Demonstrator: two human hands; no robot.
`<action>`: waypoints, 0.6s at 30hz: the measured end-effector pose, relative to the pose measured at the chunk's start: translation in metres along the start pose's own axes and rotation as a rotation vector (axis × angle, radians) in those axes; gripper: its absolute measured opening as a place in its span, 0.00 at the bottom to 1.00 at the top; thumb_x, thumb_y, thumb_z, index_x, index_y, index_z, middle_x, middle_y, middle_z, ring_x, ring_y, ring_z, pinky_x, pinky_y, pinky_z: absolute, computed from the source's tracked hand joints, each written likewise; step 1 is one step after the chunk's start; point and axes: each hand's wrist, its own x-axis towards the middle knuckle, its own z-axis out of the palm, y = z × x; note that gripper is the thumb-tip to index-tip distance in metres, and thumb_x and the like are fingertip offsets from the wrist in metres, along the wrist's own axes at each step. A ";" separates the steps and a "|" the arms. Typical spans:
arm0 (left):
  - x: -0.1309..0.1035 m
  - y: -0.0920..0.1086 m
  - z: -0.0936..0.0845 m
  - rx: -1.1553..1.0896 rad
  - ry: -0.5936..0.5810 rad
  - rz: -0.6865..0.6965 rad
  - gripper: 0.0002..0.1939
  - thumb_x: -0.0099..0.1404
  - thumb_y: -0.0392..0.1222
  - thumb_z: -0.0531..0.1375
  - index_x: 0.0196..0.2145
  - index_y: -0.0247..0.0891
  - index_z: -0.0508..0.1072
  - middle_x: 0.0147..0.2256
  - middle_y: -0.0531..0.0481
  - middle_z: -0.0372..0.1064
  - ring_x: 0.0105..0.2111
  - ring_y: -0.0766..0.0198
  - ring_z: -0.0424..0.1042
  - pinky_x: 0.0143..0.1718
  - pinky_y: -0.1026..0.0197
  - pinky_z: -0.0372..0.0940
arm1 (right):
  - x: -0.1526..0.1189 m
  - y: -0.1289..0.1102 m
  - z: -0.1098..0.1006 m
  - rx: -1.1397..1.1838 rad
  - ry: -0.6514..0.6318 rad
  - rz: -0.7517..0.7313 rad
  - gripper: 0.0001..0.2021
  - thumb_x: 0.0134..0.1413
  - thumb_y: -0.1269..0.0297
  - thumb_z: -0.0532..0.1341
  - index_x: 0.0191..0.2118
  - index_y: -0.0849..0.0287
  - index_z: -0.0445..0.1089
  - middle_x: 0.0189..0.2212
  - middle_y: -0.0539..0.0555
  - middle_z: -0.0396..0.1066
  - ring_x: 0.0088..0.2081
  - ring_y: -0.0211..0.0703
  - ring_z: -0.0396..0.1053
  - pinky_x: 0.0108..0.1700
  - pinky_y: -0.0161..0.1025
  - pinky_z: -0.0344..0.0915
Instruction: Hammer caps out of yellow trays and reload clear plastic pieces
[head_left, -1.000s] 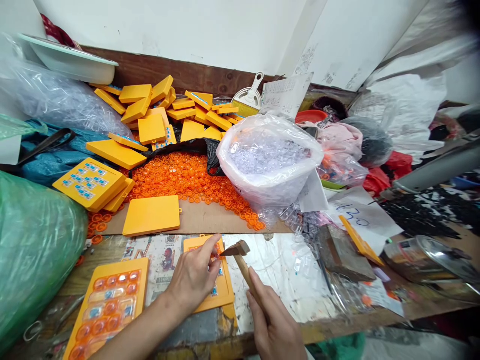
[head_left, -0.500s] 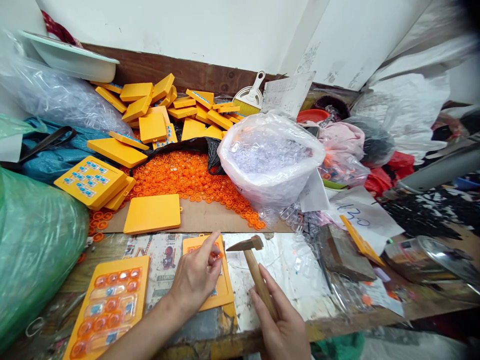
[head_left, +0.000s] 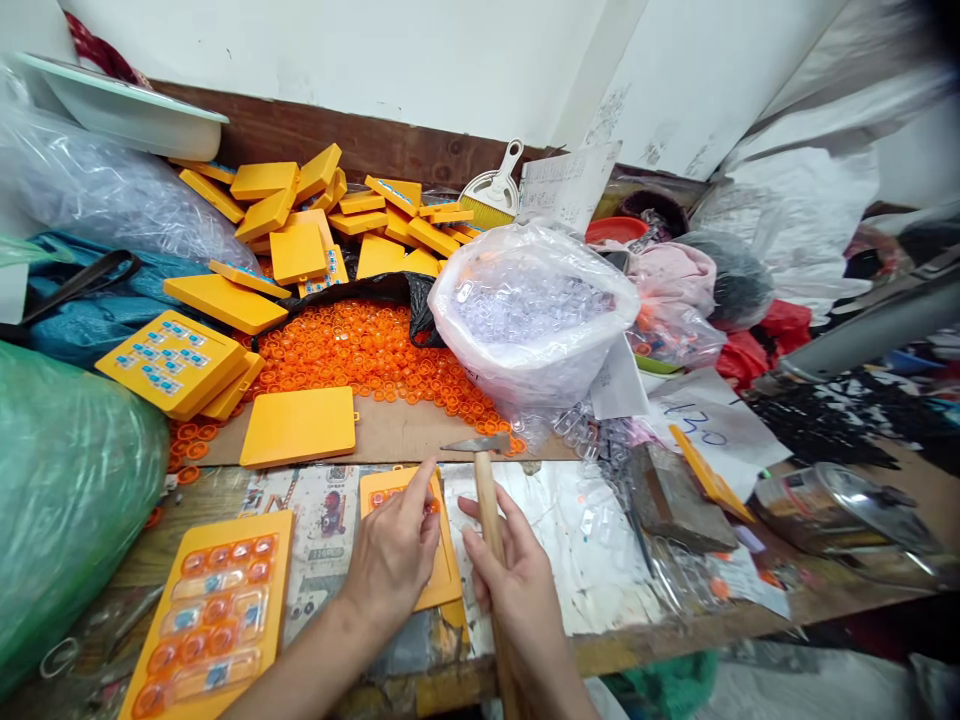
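My right hand [head_left: 517,570] is wrapped around the wooden handle of a hammer [head_left: 489,505], whose metal head is raised at the far end of the grip. Beside it, my left hand [head_left: 390,550] is over a yellow plastic panel [head_left: 448,570] lying on the bench. Its index finger points forward and the other fingers curl in, close to small orange rings on the panel; what they pinch, if anything, is hidden. At lower left lies a larger-looking yellow panel [head_left: 279,570] fitted with orange rings and clear oblong covers.
Behind the hands spreads a heap of orange rings [head_left: 360,350]. A white bag [head_left: 480,350] of clear plastic parts stands right of it. Yellow cases [head_left: 296,430] lie around and behind the heap. A metal block [head_left: 675,500] is at right, a green bag [head_left: 75,510] at left.
The hammer has swung more upright and leftward, with my right hand closer to the left. My left hand has stayed over the panel; the view has shifted slightly.
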 end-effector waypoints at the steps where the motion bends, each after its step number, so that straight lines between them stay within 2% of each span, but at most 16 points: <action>1: -0.002 -0.001 0.000 -0.024 -0.004 -0.022 0.27 0.60 0.30 0.53 0.58 0.38 0.61 0.32 0.49 0.77 0.29 0.61 0.77 0.31 0.60 0.74 | 0.005 0.000 0.005 0.003 -0.041 0.001 0.37 0.44 0.52 0.68 0.60 0.54 0.57 0.47 0.59 0.73 0.13 0.24 0.54 0.13 0.28 0.52; 5: -0.009 -0.004 0.003 -0.125 -0.026 -0.137 0.26 0.61 0.32 0.54 0.58 0.38 0.61 0.36 0.47 0.77 0.33 0.61 0.78 0.36 0.60 0.75 | 0.010 0.009 0.016 0.010 -0.130 -0.010 0.38 0.44 0.53 0.67 0.61 0.54 0.56 0.41 0.56 0.75 0.13 0.25 0.53 0.12 0.28 0.48; 8: -0.015 -0.005 0.004 -0.168 -0.037 -0.181 0.26 0.62 0.32 0.53 0.58 0.37 0.61 0.38 0.46 0.77 0.34 0.61 0.77 0.39 0.59 0.74 | -0.001 0.014 0.015 0.048 -0.153 -0.008 0.36 0.47 0.53 0.66 0.62 0.51 0.54 0.43 0.56 0.74 0.13 0.24 0.52 0.13 0.28 0.48; 13: -0.023 -0.001 0.002 -0.195 0.000 -0.188 0.22 0.61 0.32 0.54 0.53 0.36 0.65 0.35 0.47 0.76 0.33 0.62 0.76 0.37 0.60 0.74 | -0.021 0.010 0.012 0.179 -0.118 0.109 0.38 0.46 0.55 0.69 0.60 0.53 0.53 0.43 0.58 0.73 0.13 0.22 0.53 0.14 0.26 0.47; 18: -0.027 0.001 -0.002 -0.196 0.077 -0.126 0.20 0.62 0.32 0.55 0.53 0.36 0.64 0.34 0.47 0.75 0.32 0.64 0.76 0.37 0.62 0.74 | -0.026 0.003 0.013 0.279 -0.123 0.145 0.39 0.44 0.56 0.70 0.60 0.53 0.52 0.48 0.62 0.71 0.12 0.20 0.53 0.13 0.25 0.46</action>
